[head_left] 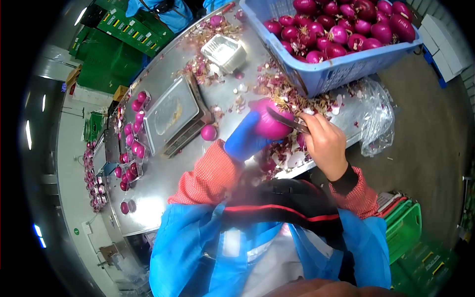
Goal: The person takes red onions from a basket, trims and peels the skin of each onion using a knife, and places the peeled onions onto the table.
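My left hand (243,137), in a blue glove, is closed around a large red onion (272,120) above the metal table. A knife (286,120) is gripped in my bare right hand (324,143), its dark curved blade lying against the upper side of the onion. Dry roots or skin (281,102) stick out at the onion's top. Beneath and beyond both hands, loose onion peelings (316,103) are scattered. A single small red onion (208,132) rests on the table left of my gloved hand.
A blue crate (307,81) heaped with red onions stands at the table's far right, beside a clear plastic bag (378,119). Left of my hands is a scale (173,116); stacked white trays (223,53) stand behind it. Packed onions (133,143) line the left edge. Another person (166,15) is across the table.
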### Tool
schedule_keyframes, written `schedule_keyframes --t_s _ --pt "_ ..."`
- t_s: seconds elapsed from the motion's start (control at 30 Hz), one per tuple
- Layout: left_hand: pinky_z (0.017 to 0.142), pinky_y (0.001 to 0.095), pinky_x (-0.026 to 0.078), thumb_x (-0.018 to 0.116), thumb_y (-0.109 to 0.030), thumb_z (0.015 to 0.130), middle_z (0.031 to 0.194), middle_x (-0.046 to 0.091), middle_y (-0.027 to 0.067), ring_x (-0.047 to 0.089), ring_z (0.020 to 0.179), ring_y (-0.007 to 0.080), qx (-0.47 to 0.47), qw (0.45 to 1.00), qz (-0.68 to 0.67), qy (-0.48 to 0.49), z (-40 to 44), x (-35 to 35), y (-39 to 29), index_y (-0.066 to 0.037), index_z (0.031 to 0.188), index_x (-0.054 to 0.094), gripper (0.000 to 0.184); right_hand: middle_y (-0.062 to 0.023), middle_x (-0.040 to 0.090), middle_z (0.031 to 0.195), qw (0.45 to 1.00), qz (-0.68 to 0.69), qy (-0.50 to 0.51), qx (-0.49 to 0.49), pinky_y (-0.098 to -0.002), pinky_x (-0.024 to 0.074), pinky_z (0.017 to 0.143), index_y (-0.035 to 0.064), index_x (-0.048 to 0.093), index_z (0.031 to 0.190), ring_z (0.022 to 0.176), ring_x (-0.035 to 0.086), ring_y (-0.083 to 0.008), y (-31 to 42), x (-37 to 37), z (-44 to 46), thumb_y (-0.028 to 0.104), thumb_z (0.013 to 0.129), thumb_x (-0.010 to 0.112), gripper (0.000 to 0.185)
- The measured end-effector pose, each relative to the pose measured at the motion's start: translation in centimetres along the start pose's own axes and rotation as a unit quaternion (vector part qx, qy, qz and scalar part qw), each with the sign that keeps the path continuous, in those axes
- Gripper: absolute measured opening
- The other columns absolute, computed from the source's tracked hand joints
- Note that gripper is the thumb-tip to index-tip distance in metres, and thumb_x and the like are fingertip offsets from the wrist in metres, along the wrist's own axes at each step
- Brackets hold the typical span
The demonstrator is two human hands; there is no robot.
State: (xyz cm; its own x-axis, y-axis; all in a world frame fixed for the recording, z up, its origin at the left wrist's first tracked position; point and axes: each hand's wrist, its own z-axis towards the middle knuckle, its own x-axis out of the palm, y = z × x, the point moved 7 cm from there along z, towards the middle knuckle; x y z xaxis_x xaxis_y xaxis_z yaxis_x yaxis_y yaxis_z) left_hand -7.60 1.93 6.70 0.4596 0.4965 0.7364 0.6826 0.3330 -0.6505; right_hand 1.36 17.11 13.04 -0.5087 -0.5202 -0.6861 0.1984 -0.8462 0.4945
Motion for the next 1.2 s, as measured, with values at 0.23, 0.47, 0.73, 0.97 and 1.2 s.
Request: schedule_keyframes --t_s 0.23,0.47,0.73,0.97,1.2 --pt "0.103 0.0418 0.047 0.069 -0.043 0.086 0.136 0.052 0.0136 0.056 0.121 0.0275 -0.008 0.998 0.049 -0.031 -2.5 -0.5 1.3 -0.005 0.146 0.034 0.079 -0.0055 0.059 0.083 0.997 -0.057 0.001 -0.046 -0.0320 0.0513 0.059 0.0069 0.063 0.110 0.068 0.063 -0.0206 0.6 2.5 -0.7 0.004 0.074 0.067 0.036" --pt "0.102 0.0456 0.049 0.074 -0.045 0.080 0.135 0.052 0.0151 0.055 0.123 0.0311 0.034 0.999 0.019 -0.003 -2.7 -1.3 0.6 -0.005 0.146 0.034 0.086 -0.0137 0.069 0.099 0.991 -0.007 -0.044 0.129 -0.0391 0.0541 0.065 0.0080 0.062 0.121 0.079 0.067 -0.0334 -7.1 4.3 -6.0 0.002 0.083 0.061 0.039" --pt "0.098 0.0416 0.051 0.071 -0.046 0.086 0.140 0.047 0.0137 0.054 0.124 0.0289 -0.005 0.986 0.149 -0.080 -1.3 -1.5 1.5 -0.009 0.150 0.027 0.086 -0.0119 0.062 0.094 0.943 0.300 0.039 0.135 -0.0312 0.0500 0.062 0.0074 0.051 0.134 0.068 0.060 -0.0224 -0.6 3.4 -2.7 0.026 0.096 0.060 0.044" --pt "0.107 0.0423 0.042 0.089 -0.026 0.069 0.143 0.042 0.0134 0.046 0.132 0.0287 0.145 0.927 0.343 -0.036 -1.8 -1.1 1.0 -0.008 0.152 0.023 0.108 -0.0030 0.045 0.066 0.469 0.774 0.133 0.404 -0.0264 0.0373 0.049 0.0082 0.037 0.133 0.050 0.042 -0.0111 -1.6 11.9 -7.6 0.037 0.104 0.046 0.042" --pt "0.099 0.0388 0.049 0.087 -0.024 0.070 0.129 0.054 0.0115 0.058 0.116 0.0243 0.077 0.977 0.190 -0.056 -2.1 -2.6 1.6 -0.005 0.145 0.032 0.094 -0.0098 0.061 0.084 0.991 0.107 0.029 0.075 -0.0346 0.0484 0.056 0.0073 0.063 0.103 0.066 0.063 -0.0262 -1.4 4.6 -3.5 0.013 0.086 0.065 0.019"
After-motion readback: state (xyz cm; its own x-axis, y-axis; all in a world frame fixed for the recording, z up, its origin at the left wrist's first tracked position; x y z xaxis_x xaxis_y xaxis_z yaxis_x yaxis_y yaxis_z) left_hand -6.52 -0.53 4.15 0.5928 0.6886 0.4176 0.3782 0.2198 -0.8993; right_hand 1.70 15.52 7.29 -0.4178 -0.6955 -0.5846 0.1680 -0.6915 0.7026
